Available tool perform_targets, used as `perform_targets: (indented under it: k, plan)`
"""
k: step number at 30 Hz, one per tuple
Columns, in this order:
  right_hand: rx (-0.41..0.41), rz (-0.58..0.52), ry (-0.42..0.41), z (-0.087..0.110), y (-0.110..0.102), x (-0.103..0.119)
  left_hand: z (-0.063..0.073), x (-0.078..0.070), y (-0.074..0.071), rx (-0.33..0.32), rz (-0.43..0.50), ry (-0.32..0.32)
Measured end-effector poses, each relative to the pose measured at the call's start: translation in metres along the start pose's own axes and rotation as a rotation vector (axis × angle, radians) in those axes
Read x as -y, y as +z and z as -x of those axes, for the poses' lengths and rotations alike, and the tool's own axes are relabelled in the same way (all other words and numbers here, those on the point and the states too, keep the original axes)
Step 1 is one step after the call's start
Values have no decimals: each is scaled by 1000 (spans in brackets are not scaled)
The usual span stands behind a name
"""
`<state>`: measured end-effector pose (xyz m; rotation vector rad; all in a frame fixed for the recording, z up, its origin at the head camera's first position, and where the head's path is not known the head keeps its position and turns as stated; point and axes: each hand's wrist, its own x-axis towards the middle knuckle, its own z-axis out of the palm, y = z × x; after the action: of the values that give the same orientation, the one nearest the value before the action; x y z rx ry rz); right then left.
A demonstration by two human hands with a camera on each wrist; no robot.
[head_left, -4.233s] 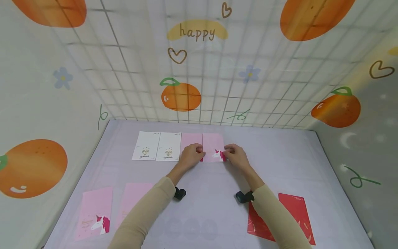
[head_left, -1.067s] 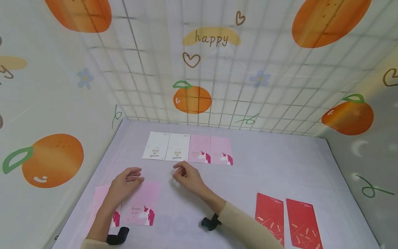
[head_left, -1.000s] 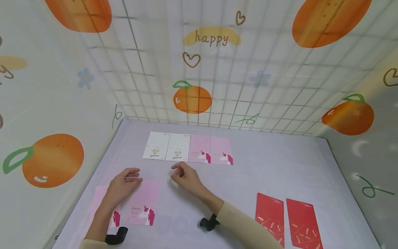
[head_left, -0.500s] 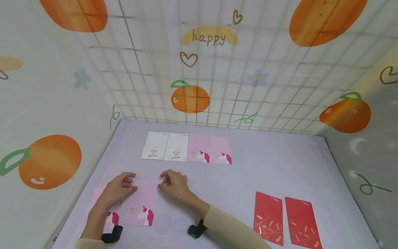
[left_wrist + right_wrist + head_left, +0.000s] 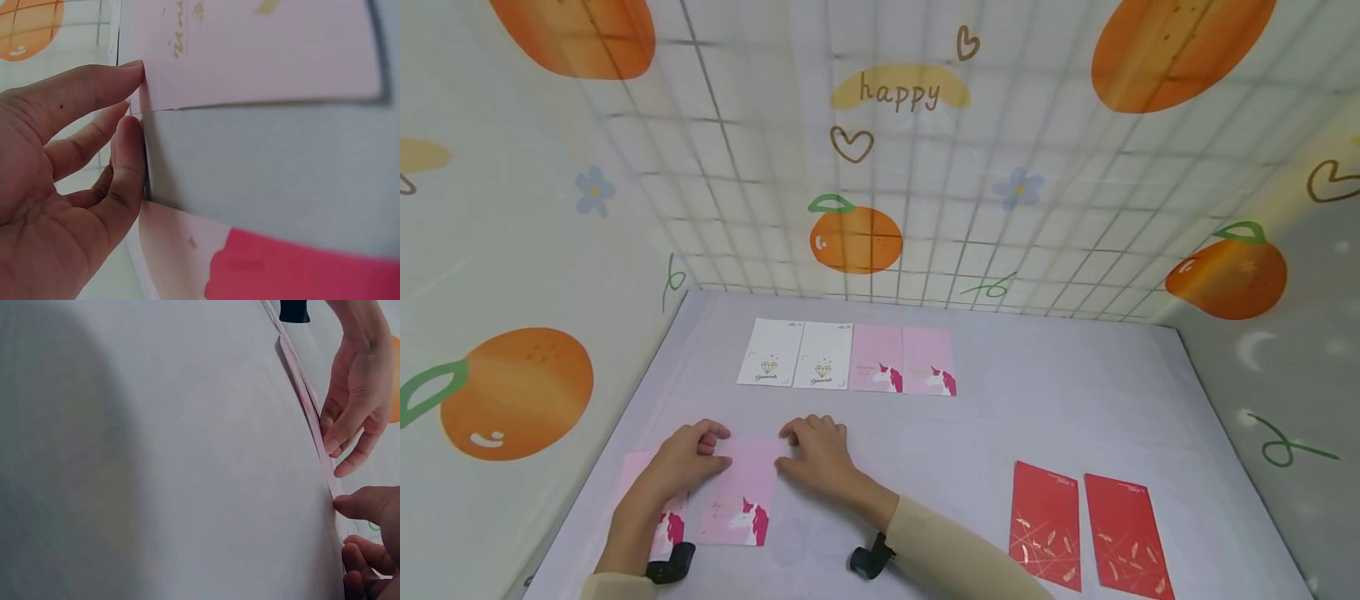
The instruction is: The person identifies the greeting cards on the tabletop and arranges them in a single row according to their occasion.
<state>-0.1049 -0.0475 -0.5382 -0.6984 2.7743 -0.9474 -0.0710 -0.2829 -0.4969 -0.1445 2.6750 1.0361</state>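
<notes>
Pink unicorn card lies on the counter, between my left hand and my right hand. Nearest me are my beige sleeves, with a black camera at each wrist. Off to my right, two red cards with gold feather-like marks lie side by side, a narrow gap between them. A second pink card sits just left of the first, partly hidden by my left hand (its magenta mane peeks out beside my wrist). Toward the first card's far end, my left fingers are loosely bent, thumb and forefinger parted, the thumb tip at the left edge. My right fingers mirror them at the right edge, also bent and parted from the thumb; neither set is closed round the card. Farther off, two white cards with gold diamonds and, to their right, two more pink cards make a close row. Behind the counter rises a pale fabric wall, printed with oranges and the word "happy".
</notes>
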Motion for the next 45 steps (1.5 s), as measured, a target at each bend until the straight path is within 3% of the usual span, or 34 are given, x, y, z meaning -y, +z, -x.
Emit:
perform_targets:
  k: [29, 39, 45]
  plan:
    - [30, 10, 23, 0, -4, 6, -4, 5, 1, 22, -5, -25]
    - [23, -60, 34, -3, -1, 4, -7, 3, 0, 35, -3, 1]
    - [17, -120, -6, -6, -2, 1, -8, 4, 0, 43, -11, 27]
